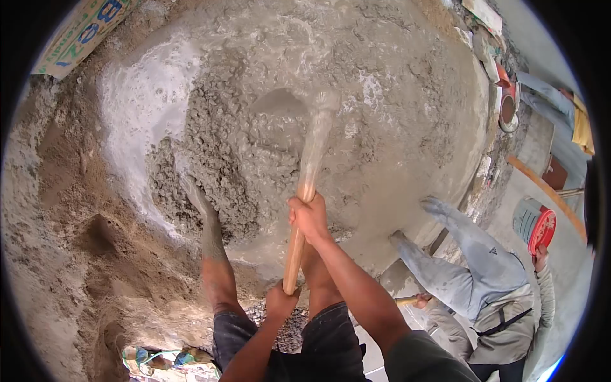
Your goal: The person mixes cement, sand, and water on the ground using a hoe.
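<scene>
My right hand grips the middle of a long wooden handle of a hoe. Lower down, my left hand is wrapped round the handle's near end. At the far end, the hoe's head is coated in grey and partly sunk in a wide pool of wet concrete mix. A lumpy mound of mix lies left of the handle, with pale watery slurry beyond it. My mud-coated left leg stands at the near edge of the pool.
On the right, a co-worker in grey trousers holds a red-rimmed bucket and a wooden handle. Another person stands farther back by a round container. A printed sack lies upper left; sandy soil borders the pool.
</scene>
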Demonstrator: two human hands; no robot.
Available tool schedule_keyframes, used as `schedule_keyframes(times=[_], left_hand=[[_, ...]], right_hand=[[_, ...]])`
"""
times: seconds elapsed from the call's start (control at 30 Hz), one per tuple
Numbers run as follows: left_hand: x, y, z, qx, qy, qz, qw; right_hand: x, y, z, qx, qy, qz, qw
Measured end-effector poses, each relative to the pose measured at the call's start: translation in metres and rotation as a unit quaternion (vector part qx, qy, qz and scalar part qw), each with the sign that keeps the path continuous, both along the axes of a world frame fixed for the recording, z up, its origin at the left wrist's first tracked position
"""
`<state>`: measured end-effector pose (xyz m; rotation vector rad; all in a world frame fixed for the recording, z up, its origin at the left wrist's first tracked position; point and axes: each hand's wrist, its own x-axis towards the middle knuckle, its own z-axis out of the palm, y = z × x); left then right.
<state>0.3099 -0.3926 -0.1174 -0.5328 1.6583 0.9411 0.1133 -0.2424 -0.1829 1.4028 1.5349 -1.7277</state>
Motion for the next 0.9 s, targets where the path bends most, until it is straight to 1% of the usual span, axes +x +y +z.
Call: schedule_keyframes(times=[0.03, 0.07, 0.1, 0.13, 0.17, 0.2, 0.23, 0.27, 0.33, 0.37, 0.43, 0.47, 0.5, 0.57, 0.6, 0.7, 0.8, 0.87, 0.9], left_hand=[[-0.054, 0.029, -0.010, 0.011, 0.024, 0.001, 1.000], [-0.085, 0.055, -0.037, 0.082, 0.067, 0.104, 0.989], [-0.115, 0.085, -0.059, 0.112, 0.096, 0.171, 0.974], [-0.154, 0.112, -0.069, 0.123, 0.093, 0.171, 0.973], [-0.184, 0.140, -0.079, 0.147, 0.076, 0.225, 0.960], [-0.218, 0.160, -0.076, 0.148, 0.076, 0.229, 0.959], [-0.239, 0.176, -0.069, 0.150, 0.077, 0.232, 0.958], [-0.235, 0.189, -0.062, 0.168, 0.008, 0.268, 0.949], [-0.221, 0.204, -0.046, 0.200, -0.125, 0.335, 0.912], [-0.206, 0.201, -0.040, 0.195, -0.135, 0.344, 0.909], [-0.163, 0.194, -0.021, 0.193, -0.167, 0.360, 0.898], [-0.146, 0.190, -0.008, 0.183, -0.214, 0.373, 0.884], [-0.136, 0.181, 0.003, 0.168, -0.249, 0.389, 0.871], [-0.123, 0.151, 0.018, 0.166, -0.282, 0.402, 0.855], [-0.115, 0.136, 0.028, 0.165, -0.302, 0.407, 0.846], [-0.111, 0.099, 0.047, 0.167, -0.369, 0.449, 0.797], [-0.094, 0.049, 0.048, 0.153, -0.416, 0.440, 0.781], [-0.094, 0.021, 0.045, 0.132, -0.421, 0.405, 0.801], [-0.098, 0.007, 0.044, 0.128, -0.425, 0.387, 0.808]], right_hand=[[-0.045, 0.025, -0.011, -0.007, 0.015, 0.015, 1.000], [-0.093, 0.049, -0.023, -0.004, 0.054, 0.016, 0.998], [-0.143, 0.074, -0.036, 0.002, 0.060, 0.036, 0.998], [-0.186, 0.101, -0.050, -0.012, 0.092, 0.058, 0.994], [-0.226, 0.124, -0.062, -0.005, 0.105, 0.087, 0.991], [-0.257, 0.145, -0.079, -0.027, 0.081, 0.079, 0.993], [-0.275, 0.163, -0.097, -0.016, 0.061, 0.103, 0.993], [-0.281, 0.176, -0.108, -0.006, 0.039, 0.127, 0.991], [-0.241, 0.189, -0.123, 0.026, -0.026, 0.170, 0.985], [-0.217, 0.192, -0.129, 0.042, -0.057, 0.190, 0.979], [-0.172, 0.182, -0.131, 0.019, -0.088, 0.145, 0.985], [-0.148, 0.172, -0.133, 0.030, -0.115, 0.168, 0.979], [-0.134, 0.155, -0.135, 0.034, -0.132, 0.194, 0.972], [-0.101, 0.120, -0.125, 0.046, -0.169, 0.171, 0.970], [-0.086, 0.105, -0.124, 0.038, -0.177, 0.176, 0.967], [-0.045, 0.079, -0.131, 0.050, -0.181, 0.202, 0.961], [0.013, 0.041, -0.151, 0.089, -0.223, 0.214, 0.947], [0.033, 0.031, -0.164, 0.063, -0.227, 0.167, 0.958], [0.045, 0.026, -0.161, 0.051, -0.232, 0.143, 0.961]])
